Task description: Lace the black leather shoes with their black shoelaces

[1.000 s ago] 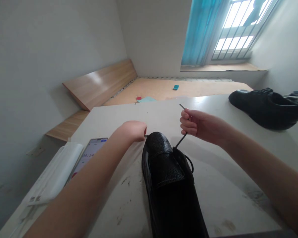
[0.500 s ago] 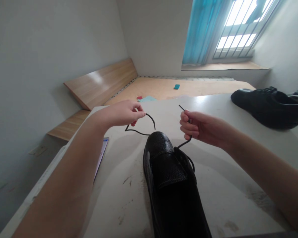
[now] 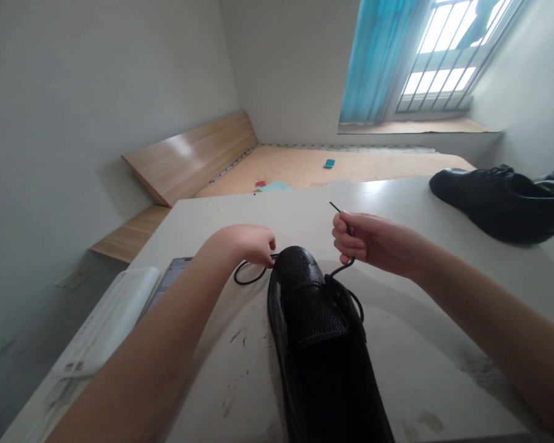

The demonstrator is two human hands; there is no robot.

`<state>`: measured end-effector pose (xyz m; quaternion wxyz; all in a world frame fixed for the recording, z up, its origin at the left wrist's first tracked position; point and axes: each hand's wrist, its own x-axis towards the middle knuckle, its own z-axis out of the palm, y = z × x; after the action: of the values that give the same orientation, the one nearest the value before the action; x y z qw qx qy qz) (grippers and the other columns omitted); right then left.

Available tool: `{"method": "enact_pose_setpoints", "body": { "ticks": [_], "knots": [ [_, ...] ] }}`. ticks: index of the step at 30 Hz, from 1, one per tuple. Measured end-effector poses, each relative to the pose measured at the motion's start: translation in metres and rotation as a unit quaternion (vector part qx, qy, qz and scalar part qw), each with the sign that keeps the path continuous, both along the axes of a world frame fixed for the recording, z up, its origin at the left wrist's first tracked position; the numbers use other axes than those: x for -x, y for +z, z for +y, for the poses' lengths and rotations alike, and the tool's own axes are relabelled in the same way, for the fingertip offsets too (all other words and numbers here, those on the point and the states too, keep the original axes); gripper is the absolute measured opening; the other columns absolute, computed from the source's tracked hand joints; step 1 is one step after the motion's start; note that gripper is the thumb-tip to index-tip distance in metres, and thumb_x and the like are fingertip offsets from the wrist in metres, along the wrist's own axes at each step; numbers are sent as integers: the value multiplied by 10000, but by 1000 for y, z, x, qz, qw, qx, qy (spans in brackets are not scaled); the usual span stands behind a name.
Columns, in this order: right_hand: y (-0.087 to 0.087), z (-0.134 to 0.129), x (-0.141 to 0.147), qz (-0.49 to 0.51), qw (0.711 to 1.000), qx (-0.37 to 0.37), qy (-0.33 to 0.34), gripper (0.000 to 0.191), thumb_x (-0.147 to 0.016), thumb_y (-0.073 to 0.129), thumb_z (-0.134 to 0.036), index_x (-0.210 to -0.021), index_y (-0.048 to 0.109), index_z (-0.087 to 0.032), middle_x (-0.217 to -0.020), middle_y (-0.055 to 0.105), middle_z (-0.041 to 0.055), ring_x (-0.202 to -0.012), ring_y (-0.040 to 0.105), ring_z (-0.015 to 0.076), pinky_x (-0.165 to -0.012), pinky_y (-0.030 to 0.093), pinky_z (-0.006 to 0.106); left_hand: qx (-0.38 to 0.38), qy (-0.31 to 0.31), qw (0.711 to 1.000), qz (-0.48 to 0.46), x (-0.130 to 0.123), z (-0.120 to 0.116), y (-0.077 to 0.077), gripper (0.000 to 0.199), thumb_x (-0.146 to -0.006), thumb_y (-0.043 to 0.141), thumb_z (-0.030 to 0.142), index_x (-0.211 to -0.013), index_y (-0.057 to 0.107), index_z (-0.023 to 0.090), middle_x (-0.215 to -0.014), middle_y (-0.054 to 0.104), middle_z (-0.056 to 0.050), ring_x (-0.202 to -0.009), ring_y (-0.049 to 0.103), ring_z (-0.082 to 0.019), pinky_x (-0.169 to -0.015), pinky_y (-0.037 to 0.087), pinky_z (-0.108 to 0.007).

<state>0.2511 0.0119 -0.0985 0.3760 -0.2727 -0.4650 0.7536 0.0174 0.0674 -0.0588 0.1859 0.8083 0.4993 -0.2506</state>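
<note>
Left of the black shoe (image 3: 314, 332), whose long axis ran forward, the left hand (image 3: 256, 246) sat nearer, grip indeterminable, while rightward the right hand (image 3: 353, 239) clasped a lace (image 3: 340, 268).

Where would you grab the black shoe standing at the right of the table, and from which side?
Probably the near collar edge of that shoe, coming straight down with the grip straddling the edge. The shoe sits sole down, opening up, toe pointing left, near flank unobstructed. I'd skip the heel: it runs to the picture's edge.
</note>
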Motion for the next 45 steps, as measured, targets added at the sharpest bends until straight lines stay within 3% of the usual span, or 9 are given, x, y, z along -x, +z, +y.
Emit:
{"method": "enact_pose_setpoints", "body": {
  "ticks": [7,14,19,23,28,33,38,41,45],
  "knots": [
    [6,-2,0,21,1000,12,11,274,-986,578,-385,-792,562,-192,-588,301,-67,-512,279,86,-548,500,194,9,-35,999,15,-14,-6,-13,342,-958,622,342,-1247,605,159,-1255,633,-99,-1062,652,-248,-891,572,-453],
    [16,-6,-1,51,998,27,-1,284,-1002,539,-340,-760,539,-191,-592,207,-58,-502,192,90,-414,272,144,-15,-23,999,16,-7,1,-13,346,-961,620,341,-1257,599,163,-1269,624,-100,-1069,650,-247,-889,576,-454],
    [13,-4,0,38,999,22,-12,291,-1001,533,-343,-752,534,-192,-597,210,-57,-505,188,93,-421,266,154,-76,-3,997,1,0,3,-6,323,-907,645,319,-1188,656,160,-1165,697,-106,-1000,658,-242,-850,545,-363],
    [11,-3,1,35,999,19,-5,288,-1003,526,-351,-762,527,-192,-599,211,-60,-507,190,93,-424,275,146,-52,-16,998,23,-7,-3,-5,211,-859,688,302,-1023,717,172,-1007,743,-63,-915,678,-218,-799,543,-323],
    [12,-4,1,48,999,23,-2,291,-1004,524,-339,-757,543,-186,-592,226,-60,-508,200,89,-429,286,139,-62,-23,996,57,-14,-8,-8,327,-966,612,341,-1242,605,165,-1255,631,-100,-1058,653,-237,-889,575,-448],
    [12,-4,2,43,999,28,-7,300,-1018,495,-341,-762,536,-189,-594,228,-59,-504,206,90,-428,289,138,-129,-17,990,54,-13,-8,-12,324,-967,610,333,-1255,603,185,-1283,620,-104,-1081,644,-239,-905,569,-445],
    [11,-4,2,37,999,29,-3,308,-1023,482,-347,-763,524,-189,-590,229,-60,-499,213,88,-427,289,137,-114,-36,993,6,-13,-2,-18,326,-968,611,341,-1254,603,184,-1284,618,-104,-1075,645,-234,-905,570,-448],
    [12,-4,2,43,999,26,4,290,-1016,502,-345,-773,523,-190,-591,229,-62,-497,202,86,-413,258,131,-109,-18,994,-24,-5,3,-9,236,-964,567,289,-1136,662,159,-1138,690,-107,-999,663,-241,-866,554,-393],
    [13,-6,2,31,999,1,18,265,-1014,500,-329,-789,519,-189,-595,240,-63,-503,189,87,-416,217,137,-94,2,992,-87,11,-3,25,329,-859,423,177,-1075,668,221,-958,720,-43,-865,669,-201,-709,498,-273]
  ]
}}
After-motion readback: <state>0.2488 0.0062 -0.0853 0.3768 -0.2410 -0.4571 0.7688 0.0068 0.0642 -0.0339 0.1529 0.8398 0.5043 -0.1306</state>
